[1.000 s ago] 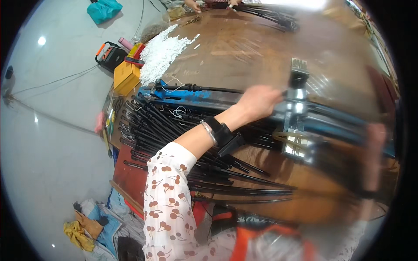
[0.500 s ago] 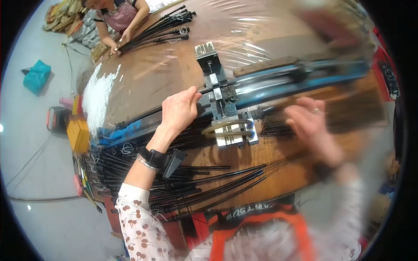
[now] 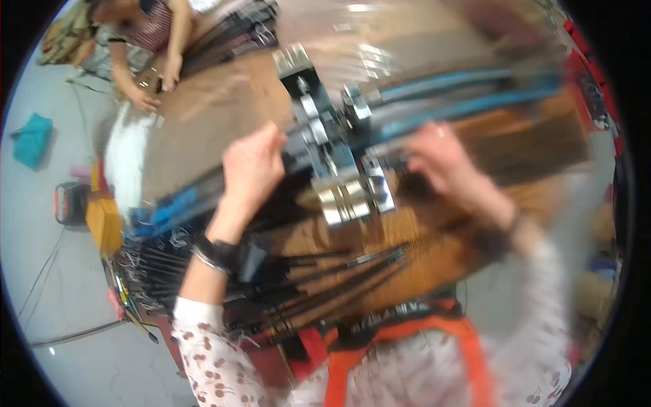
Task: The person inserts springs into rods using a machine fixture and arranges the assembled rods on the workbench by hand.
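A metal clamping fixture [image 3: 325, 146] with pale blocks at both ends stands on the table between my hands. On its left side my left hand [image 3: 252, 166] is closed, apparently around a thin black rod that blur makes hard to follow. My right hand [image 3: 444, 159], smeared by motion, is just right of the fixture with its fingers curled. Whether it holds anything does not show. Near its fingertips, a small metal block [image 3: 380, 188] sits along the fixture's right side. Many long black rods [image 3: 325, 285] lie at the near edge, below my left wrist.
A long blue rail [image 3: 468, 108] runs across the table behind my right hand. At the far left, a person's hands [image 3: 146, 98] work beside black rods [image 3: 237, 30]. White pieces [image 3: 125, 152] are heaped at the left edge, near a yellow box [image 3: 104, 222].
The whole view has shifted, with the table sliding left and slightly up. My right hand has moved left toward the fixture. My left hand stays closed by the fixture's left side.
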Available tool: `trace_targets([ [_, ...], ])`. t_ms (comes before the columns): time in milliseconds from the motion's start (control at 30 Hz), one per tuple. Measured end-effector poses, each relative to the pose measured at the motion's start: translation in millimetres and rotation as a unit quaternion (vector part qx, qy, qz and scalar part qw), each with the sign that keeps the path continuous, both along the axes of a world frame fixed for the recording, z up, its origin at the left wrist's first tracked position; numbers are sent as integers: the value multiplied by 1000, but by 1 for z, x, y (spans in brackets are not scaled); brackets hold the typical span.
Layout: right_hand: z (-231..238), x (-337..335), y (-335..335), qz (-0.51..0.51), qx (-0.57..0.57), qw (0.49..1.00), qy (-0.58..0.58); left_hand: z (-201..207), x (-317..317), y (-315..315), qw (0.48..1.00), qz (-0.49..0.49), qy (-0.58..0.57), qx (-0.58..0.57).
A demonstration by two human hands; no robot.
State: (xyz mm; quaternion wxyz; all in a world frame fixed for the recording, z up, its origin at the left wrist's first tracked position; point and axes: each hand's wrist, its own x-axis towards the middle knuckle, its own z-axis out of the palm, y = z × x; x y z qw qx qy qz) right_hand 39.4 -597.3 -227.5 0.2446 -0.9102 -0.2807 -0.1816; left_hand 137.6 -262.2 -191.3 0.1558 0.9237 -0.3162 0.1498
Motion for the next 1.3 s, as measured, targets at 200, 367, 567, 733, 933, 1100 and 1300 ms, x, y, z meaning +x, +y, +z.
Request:
trace_targets([
  [200, 13, -33, 17, -86, -143, 986, 26, 4, 25, 29, 962, -66, -236, 124],
  [367, -8, -137, 64, 161, -185, 968, 55, -8, 27, 121, 955, 16, -282, 94],
  [567, -22, -140, 44, 131, -25, 991, 19, -23, -229, 8, 985, -35, 169, 9],
  [733, -35, -117, 43, 162, -33, 982, -94, -27, -280, 0, 980, 41, 195, -31],
  [933, -37, -118, 5, 45, -46, 989, -137, 2, -237, -13, 996, -50, 57, 41],
  [1100, -32, -85, -27, -1, 142, 986, -87, 53, -184, 13, 996, -35, -78, 36],
  [1300, 17, 8, 30, -107, 150, 967, 175, 131, -122, 83, 985, 57, -161, -12],
])
